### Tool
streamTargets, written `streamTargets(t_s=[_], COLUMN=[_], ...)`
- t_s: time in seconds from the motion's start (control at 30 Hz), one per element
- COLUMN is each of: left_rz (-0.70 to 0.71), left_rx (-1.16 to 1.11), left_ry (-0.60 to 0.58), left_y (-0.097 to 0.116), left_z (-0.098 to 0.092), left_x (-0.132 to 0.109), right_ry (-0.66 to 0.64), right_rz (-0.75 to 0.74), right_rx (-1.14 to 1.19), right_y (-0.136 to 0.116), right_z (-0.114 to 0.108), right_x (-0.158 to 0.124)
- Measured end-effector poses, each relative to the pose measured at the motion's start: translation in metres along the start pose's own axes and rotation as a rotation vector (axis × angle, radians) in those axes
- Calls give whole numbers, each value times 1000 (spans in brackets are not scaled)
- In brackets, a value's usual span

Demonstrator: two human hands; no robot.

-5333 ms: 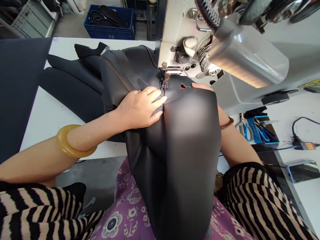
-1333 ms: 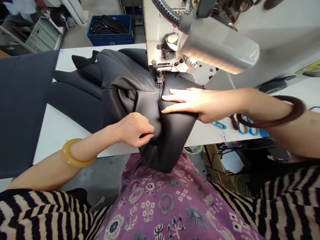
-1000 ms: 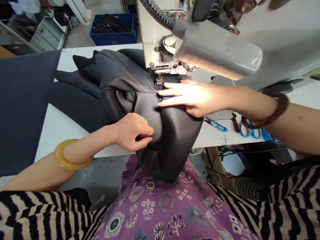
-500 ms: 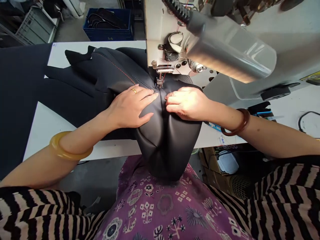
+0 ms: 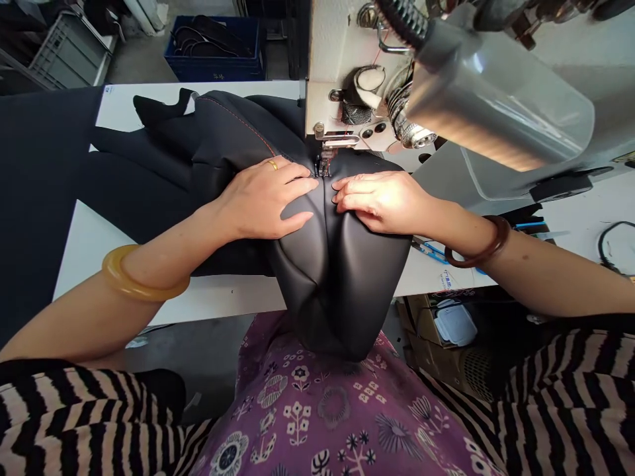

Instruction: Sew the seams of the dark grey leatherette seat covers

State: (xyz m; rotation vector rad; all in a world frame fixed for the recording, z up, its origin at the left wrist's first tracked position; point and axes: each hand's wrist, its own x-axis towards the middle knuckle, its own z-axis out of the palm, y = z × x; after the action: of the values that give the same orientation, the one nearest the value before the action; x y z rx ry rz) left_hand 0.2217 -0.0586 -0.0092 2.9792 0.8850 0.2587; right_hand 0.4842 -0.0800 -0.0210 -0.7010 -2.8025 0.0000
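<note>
Black leather-like material [image 5: 367,284] lies under the presser foot [image 5: 323,165] of a sewing machine [image 5: 330,66] and hangs over the table's front edge. A seam runs down from the foot between my hands. My left hand [image 5: 270,198] rests flat on the material left of the seam, fingers apart, thumb pointing right. On the other side, my right hand [image 5: 377,200] presses on the material with its fingers bent and close together; whether a fold is pinched under them is hidden. Red stitching [image 5: 241,121] curves along the piece at the upper left.
A lamp with a clear cover [image 5: 501,92] juts out above my right hand. Blue pens [image 5: 430,250] lie on the white table [image 5: 223,297] under my right forearm. Behind the table stands a blue crate [image 5: 215,66] with dark pieces; a grey crate [image 5: 69,49] is further left.
The view has shifted a little, with the machine head and lamp now further right. Both hands remain on the material beside the seam, whose folds have changed slightly.
</note>
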Motion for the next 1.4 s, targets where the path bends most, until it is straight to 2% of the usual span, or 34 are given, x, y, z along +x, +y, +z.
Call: streamTargets(t_s=[0.1,0.3,0.4,0.57,0.7,0.97,1.1,1.3,1.4], left_rz=[-9,-28,-32,-14,5,34,35,256,249], left_rx=[-44,-88,-87,-95,-122,-166,-137,36,116], left_ry=[23,4,-5,-7,-2,-12,-23,-180,-229], left_y=[-4,-8,-15,-26,-30,-46,-36,-1,6], left_z=[2,4,5,6,3,5,-1,-21,-18], left_x=[0,3,6,9,10,16,8,-7,-9], right_ry=[51,78,73,-11,-7,98,88,6,1], right_rz=[-55,-44,5,136,138,112,144,33,7], right_rx=[-67,-48,-34,48,63,113,74,-41,-98], right_y=[2,5,10,14,11,16,12,0,-3], right_z=[1,1,0,0,0,9,10,5,6], right_x=[-1,0,2,5,6,4,3,5,0])
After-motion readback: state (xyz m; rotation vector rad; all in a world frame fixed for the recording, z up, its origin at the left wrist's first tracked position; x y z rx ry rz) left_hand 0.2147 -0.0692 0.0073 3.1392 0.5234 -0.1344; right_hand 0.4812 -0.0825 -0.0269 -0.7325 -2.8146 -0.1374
